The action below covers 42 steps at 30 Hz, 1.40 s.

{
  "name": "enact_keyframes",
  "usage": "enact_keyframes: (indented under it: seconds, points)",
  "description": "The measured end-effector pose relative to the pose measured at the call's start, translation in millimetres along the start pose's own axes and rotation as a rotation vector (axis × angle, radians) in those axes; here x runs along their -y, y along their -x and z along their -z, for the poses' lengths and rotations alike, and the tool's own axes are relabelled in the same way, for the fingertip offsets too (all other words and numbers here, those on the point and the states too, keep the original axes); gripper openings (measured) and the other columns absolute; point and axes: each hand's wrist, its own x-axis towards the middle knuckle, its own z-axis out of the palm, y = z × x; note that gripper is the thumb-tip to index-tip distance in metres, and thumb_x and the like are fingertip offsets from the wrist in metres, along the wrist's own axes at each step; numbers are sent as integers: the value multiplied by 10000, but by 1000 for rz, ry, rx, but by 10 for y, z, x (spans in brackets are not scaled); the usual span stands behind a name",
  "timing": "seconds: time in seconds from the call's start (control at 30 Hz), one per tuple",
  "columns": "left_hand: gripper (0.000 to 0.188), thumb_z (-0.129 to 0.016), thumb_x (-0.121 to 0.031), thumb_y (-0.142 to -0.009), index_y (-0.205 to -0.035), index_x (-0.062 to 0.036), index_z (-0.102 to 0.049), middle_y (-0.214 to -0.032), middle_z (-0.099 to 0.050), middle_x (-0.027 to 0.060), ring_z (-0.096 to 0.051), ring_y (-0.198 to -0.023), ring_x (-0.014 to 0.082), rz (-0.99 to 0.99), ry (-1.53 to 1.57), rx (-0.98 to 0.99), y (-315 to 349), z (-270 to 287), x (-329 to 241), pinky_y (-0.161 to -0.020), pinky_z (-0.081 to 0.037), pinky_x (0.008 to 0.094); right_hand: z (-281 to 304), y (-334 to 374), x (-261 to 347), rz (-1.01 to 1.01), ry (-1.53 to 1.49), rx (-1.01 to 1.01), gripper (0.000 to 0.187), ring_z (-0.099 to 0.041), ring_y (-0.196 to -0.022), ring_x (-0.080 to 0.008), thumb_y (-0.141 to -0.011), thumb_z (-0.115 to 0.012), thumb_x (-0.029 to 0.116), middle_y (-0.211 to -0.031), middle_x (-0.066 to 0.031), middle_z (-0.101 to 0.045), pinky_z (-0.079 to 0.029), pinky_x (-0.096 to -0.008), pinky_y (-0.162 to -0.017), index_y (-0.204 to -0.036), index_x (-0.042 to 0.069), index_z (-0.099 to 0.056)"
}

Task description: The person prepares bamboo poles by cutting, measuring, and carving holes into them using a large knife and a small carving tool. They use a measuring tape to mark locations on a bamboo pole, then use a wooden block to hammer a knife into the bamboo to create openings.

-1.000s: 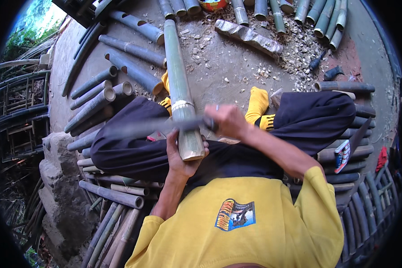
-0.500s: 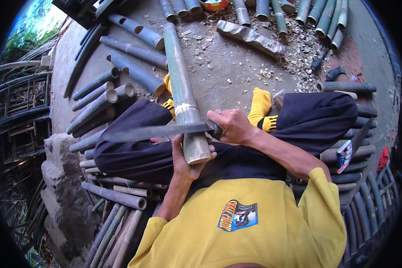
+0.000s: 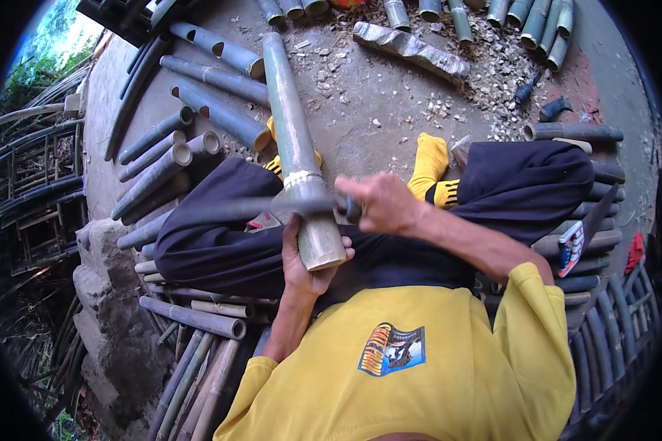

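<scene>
A thick greenish-grey bamboo tube (image 3: 290, 125) slants away from my lap, its near end closest to me. My left hand (image 3: 307, 266) is wrapped round that near end from beneath. Just beyond my fingers, a pale scraped ring (image 3: 301, 178) goes round the tube at the node. In my right hand (image 3: 382, 204) is the dark handle of a long knife, gripped in a closed fist. The knife's blade (image 3: 235, 209) points left and lies across the top of the tube near the node; motion blurs it.
Cut bamboo tubes (image 3: 221, 117) lie at the left, some with holes. More bamboo pieces (image 3: 544, 29) stand at the far right, near scattered wood chips (image 3: 485, 81) and a rough wooden block (image 3: 410, 55). A stone ledge (image 3: 110, 316) rises at the left.
My right hand and the knife have shifted slightly away from me, up the tube toward the node. The tube has turned a little in my left hand, which stays in place.
</scene>
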Motion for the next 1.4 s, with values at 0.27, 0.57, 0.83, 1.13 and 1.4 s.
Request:
enact_keyframes:
  seconds: [0.27,0.57,0.83,1.13,1.4]
  points:
    - [615,-452,-567,-860,-1093,-2,-523,-875,-622,155,-658,-749,287,-81,-54,44,8,15,-51,-663,-563,443,-101,-5,12,140,-3,-80,284,-612,-628,-380,-642,-642,100,-624,-175,-585,-488,-469,-539,-858,73,-460]
    - [658,-400,-574,-867,-1133,19,-500,-898,-612,173,-640,-751,285,-1,-8,33,-4,-24,-77,-665,-554,415,-79,-99,-106,-16,45,-22,254,-614,-624,-388,-665,-629,98,-644,-199,-590,-492,-471,-545,-861,61,-472]
    - [618,-445,-578,-864,-1076,-5,-534,-858,-617,161,-649,-729,307,6,114,32,7,-46,-30,-640,-557,428,-126,-56,-92,-22,-33,-56,234,-609,-613,-387,-677,-627,90,-626,-196,-580,-479,-465,-534,-846,60,-468]
    - [625,-419,-567,-872,-1096,7,-526,-885,-623,169,-659,-747,302,20,18,-3,-10,-44,-38,-678,-565,442,-229,-130,-390,-179,0,-49,232,-611,-609,-389,-683,-617,79,-636,-195,-594,-484,-471,-525,-855,56,-463]
    - [624,-439,-558,-846,-1109,2,-522,-910,-615,176,-640,-768,297,41,89,30,-33,-41,-25,-688,-547,418,-125,-22,-115,-82,28,-57,323,-608,-633,-367,-666,-640,110,-647,-173,-580,-476,-458,-562,-923,39,-459]
